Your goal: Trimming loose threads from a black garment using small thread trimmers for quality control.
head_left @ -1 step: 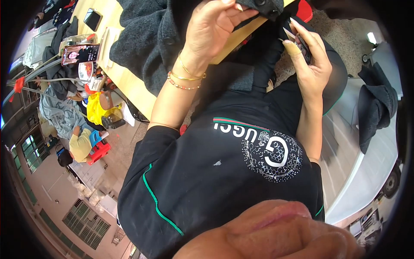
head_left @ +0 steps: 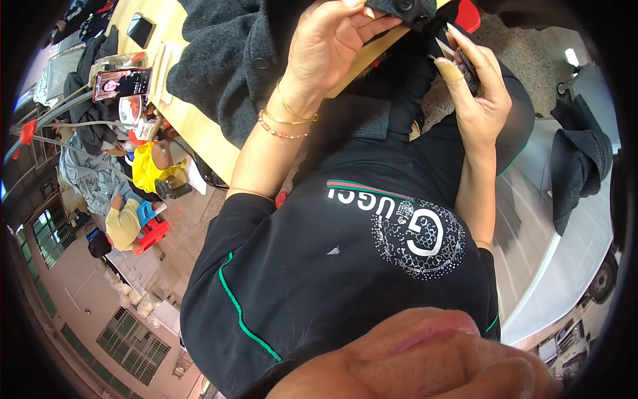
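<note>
At the top of the head view, my left hand (head_left: 327, 50) pinches the edge of a dark grey garment (head_left: 222, 73). A buttoned part (head_left: 407, 9) of dark cloth shows just beyond its fingertips. The garment's bulk lies on the pale wooden table (head_left: 199, 136) to the left. My right hand (head_left: 482, 106) is closed round a pair of thread snips (head_left: 470, 74), their pointed blades apart and directed up and left, away from the cloth. A yellowish wrap covers the right thumb tip. More dark fabric lies over my lap.
A dark phone (head_left: 140, 30) and a phone with a lit screen (head_left: 121, 85) are at the left, near a yellow bag (head_left: 147, 169). Farther left, a person (head_left: 123, 226) sits by a red stool (head_left: 153, 236). Dark grey cloth (head_left: 578, 163) drapes over a pale surface at right.
</note>
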`<state>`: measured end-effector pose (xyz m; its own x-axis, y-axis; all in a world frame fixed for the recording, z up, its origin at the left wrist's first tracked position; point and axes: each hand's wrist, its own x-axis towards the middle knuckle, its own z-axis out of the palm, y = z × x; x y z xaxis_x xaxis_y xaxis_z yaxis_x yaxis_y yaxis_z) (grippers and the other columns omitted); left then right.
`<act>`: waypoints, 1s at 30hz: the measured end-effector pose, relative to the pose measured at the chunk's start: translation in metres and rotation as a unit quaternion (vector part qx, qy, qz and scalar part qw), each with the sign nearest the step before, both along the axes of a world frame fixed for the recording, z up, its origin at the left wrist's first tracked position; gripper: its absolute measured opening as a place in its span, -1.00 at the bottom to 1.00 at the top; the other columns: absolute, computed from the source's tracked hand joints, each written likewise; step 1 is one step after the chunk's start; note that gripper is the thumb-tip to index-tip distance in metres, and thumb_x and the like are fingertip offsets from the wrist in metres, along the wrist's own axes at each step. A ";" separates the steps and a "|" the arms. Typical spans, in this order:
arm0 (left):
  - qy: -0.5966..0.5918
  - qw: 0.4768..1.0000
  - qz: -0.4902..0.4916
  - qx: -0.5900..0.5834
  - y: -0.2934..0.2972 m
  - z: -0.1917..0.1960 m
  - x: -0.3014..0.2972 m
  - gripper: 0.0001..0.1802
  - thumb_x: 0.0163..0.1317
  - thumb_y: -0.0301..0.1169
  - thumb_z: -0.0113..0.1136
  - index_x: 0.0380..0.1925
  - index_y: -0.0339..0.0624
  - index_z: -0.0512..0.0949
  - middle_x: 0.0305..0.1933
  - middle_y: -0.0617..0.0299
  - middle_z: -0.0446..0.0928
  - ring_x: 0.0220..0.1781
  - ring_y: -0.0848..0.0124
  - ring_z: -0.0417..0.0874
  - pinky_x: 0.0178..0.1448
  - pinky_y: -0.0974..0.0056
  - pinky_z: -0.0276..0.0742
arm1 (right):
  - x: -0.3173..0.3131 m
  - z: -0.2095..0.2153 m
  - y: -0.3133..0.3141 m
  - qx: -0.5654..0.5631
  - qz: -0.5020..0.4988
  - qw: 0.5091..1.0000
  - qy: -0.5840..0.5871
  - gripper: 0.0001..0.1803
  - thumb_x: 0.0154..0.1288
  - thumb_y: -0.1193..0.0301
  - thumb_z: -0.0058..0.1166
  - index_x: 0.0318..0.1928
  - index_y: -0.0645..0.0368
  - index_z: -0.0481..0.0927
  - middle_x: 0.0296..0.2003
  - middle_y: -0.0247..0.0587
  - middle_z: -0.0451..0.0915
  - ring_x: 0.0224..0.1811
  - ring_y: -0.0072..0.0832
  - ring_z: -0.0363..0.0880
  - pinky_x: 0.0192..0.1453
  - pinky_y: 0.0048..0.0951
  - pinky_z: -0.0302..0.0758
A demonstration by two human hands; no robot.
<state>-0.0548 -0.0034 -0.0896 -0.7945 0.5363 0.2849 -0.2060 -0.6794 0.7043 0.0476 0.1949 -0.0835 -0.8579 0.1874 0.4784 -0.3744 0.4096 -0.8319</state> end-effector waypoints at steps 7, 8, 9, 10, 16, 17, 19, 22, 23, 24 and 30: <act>-0.153 0.985 -0.063 0.041 0.006 -0.006 0.009 -0.81 0.31 -0.39 0.11 -0.44 -0.24 0.58 -0.13 0.12 0.67 0.07 0.25 0.64 0.38 0.01 0.43 | -0.007 0.001 -0.007 0.028 -0.010 1.000 0.003 -0.55 0.17 0.60 0.32 0.12 0.22 0.64 -0.15 -0.29 0.64 -0.16 -0.62 0.53 0.05 -0.61 0.44; -0.055 0.996 -0.066 0.024 0.007 -0.010 0.007 -0.81 0.31 -0.40 0.10 -0.44 -0.24 0.57 -0.12 0.12 0.66 0.08 0.24 0.64 0.39 0.01 0.42 | -0.007 0.001 -0.008 0.025 -0.010 1.000 0.005 -0.56 0.18 0.60 0.32 0.11 0.22 0.64 -0.14 -0.29 0.65 -0.16 -0.63 0.55 0.02 -0.62 0.46; -0.058 0.996 -0.069 0.026 0.010 -0.008 0.010 -0.81 0.31 -0.40 0.10 -0.44 -0.24 0.57 -0.12 0.12 0.66 0.08 0.24 0.64 0.39 0.01 0.42 | -0.006 0.005 -0.010 0.027 -0.013 1.000 0.003 -0.56 0.18 0.60 0.32 0.11 0.22 0.64 -0.14 -0.29 0.65 -0.16 -0.63 0.55 0.02 -0.62 0.46; -0.152 0.986 -0.061 0.038 0.012 0.000 0.018 -0.82 0.31 -0.40 0.10 -0.42 -0.24 0.58 -0.12 0.12 0.66 0.08 0.24 0.63 0.39 0.02 0.42 | -0.004 0.014 -0.014 0.015 -0.021 0.999 -0.024 -0.56 0.18 0.62 0.30 0.11 0.26 0.63 -0.22 -0.34 0.57 -0.26 -0.67 0.47 -0.12 -0.65 0.40; -0.123 0.991 -0.045 0.017 0.017 -0.006 0.016 -0.83 0.32 -0.43 0.08 -0.36 -0.26 0.61 -0.09 0.11 0.66 0.09 0.26 0.63 0.38 0.03 0.43 | -0.004 0.018 -0.019 0.016 -0.044 0.998 -0.046 -0.56 0.18 0.62 0.30 0.11 0.28 0.62 -0.33 -0.39 0.48 -0.40 -0.71 0.37 -0.30 -0.70 0.32; 0.000 0.998 -0.057 0.010 0.014 -0.017 0.012 -0.83 0.32 -0.44 0.07 -0.35 -0.27 0.62 -0.07 0.11 0.67 0.10 0.26 0.63 0.39 0.03 0.43 | -0.004 0.018 -0.020 0.041 -0.053 0.997 -0.039 -0.56 0.18 0.63 0.30 0.11 0.28 0.63 -0.33 -0.38 0.48 -0.40 -0.71 0.38 -0.31 -0.70 0.32; -0.104 0.993 -0.051 0.026 0.018 -0.004 0.025 -0.83 0.32 -0.45 0.08 -0.36 -0.27 0.63 -0.08 0.12 0.67 0.09 0.27 0.64 0.38 0.03 0.43 | -0.003 0.023 -0.022 0.045 -0.053 0.997 -0.045 -0.57 0.18 0.63 0.29 0.10 0.28 0.63 -0.34 -0.37 0.49 -0.40 -0.70 0.39 -0.32 -0.69 0.33; -0.086 0.996 -0.026 0.015 0.018 -0.011 0.020 -0.84 0.31 -0.47 0.10 -0.37 -0.28 0.64 -0.09 0.12 0.68 0.08 0.27 0.65 0.37 0.02 0.44 | -0.002 0.031 -0.025 0.047 -0.047 0.997 -0.051 -0.58 0.19 0.63 0.28 0.09 0.27 0.63 -0.34 -0.35 0.50 -0.39 -0.69 0.42 -0.32 -0.68 0.34; 0.034 0.999 -0.011 -0.013 0.016 -0.015 0.017 -0.84 0.31 -0.47 0.11 -0.38 -0.29 0.64 -0.09 0.12 0.68 0.06 0.27 0.66 0.36 0.01 0.45 | -0.002 0.032 -0.025 0.046 -0.043 0.997 -0.052 -0.59 0.19 0.64 0.27 0.09 0.27 0.64 -0.33 -0.34 0.51 -0.39 -0.68 0.44 -0.32 -0.67 0.35; 0.033 0.999 -0.011 -0.012 0.018 -0.011 0.021 -0.84 0.31 -0.47 0.11 -0.38 -0.29 0.64 -0.09 0.12 0.68 0.06 0.27 0.66 0.36 0.01 0.45 | -0.002 0.032 -0.024 0.046 -0.044 0.997 -0.053 -0.59 0.19 0.64 0.27 0.09 0.27 0.64 -0.33 -0.34 0.51 -0.39 -0.68 0.44 -0.32 -0.67 0.35; 0.042 0.998 0.010 -0.037 0.016 -0.009 0.023 -0.84 0.30 -0.47 0.11 -0.34 -0.30 0.66 -0.10 0.11 0.70 0.00 0.27 0.70 0.31 0.02 0.50 | -0.004 0.036 -0.024 0.085 -0.038 0.995 -0.032 -0.63 0.19 0.64 0.26 0.04 0.28 0.66 -0.39 -0.27 0.51 -0.41 -0.56 0.47 -0.32 -0.61 0.38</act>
<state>-0.0318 0.0128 -0.0985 -0.7807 0.5417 0.3116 -0.1305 -0.6289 0.7665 0.0439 0.1708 -0.0476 -0.8741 0.1739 0.4535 -0.2858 0.5708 -0.7698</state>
